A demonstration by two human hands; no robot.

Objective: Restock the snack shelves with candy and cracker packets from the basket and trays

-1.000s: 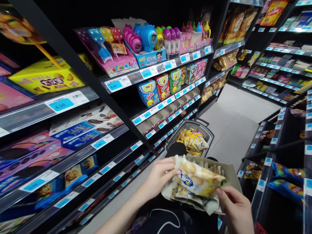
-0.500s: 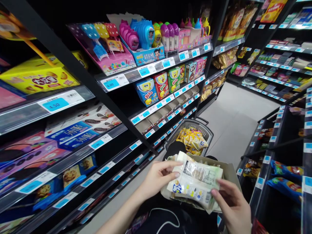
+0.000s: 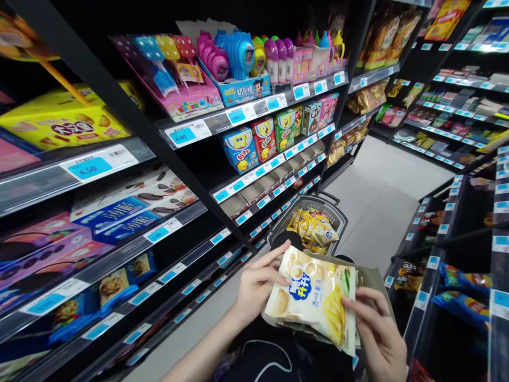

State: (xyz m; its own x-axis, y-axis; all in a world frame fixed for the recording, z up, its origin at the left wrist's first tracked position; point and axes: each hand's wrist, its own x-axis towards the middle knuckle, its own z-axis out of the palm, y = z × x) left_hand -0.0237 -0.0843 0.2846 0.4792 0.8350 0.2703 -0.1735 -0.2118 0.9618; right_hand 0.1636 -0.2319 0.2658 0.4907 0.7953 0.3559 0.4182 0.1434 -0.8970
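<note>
Between my two hands is a pale cream snack bag (image 3: 314, 300), its front facing up with a blue logo and pictures of chips and fries. My left hand (image 3: 260, 281) is closed on the bag's left edge, thumb underneath or hidden. On its right edge, my right hand (image 3: 376, 323) pinches the seal with fingertips. Below the bag an open cardboard box (image 3: 376, 278) rests on my lap, mostly covered. Just beyond my knees a grey shopping basket (image 3: 342, 218) on the floor holds many small yellow packets (image 3: 312, 228).
Black shelves with blue price tags (image 3: 183, 135) run along the left, carrying biscuit boxes (image 3: 119, 215) and toy candies (image 3: 242, 53). Low racks with snack bags (image 3: 463, 307) stand close on the right. Grey floor (image 3: 382, 196) stretches ahead. A white cord (image 3: 270, 355) lies over my dark clothing.
The snack bag has been turned over: its printed back faced up before, and now its front does. Both hands stay at its sides, and the basket has not moved.
</note>
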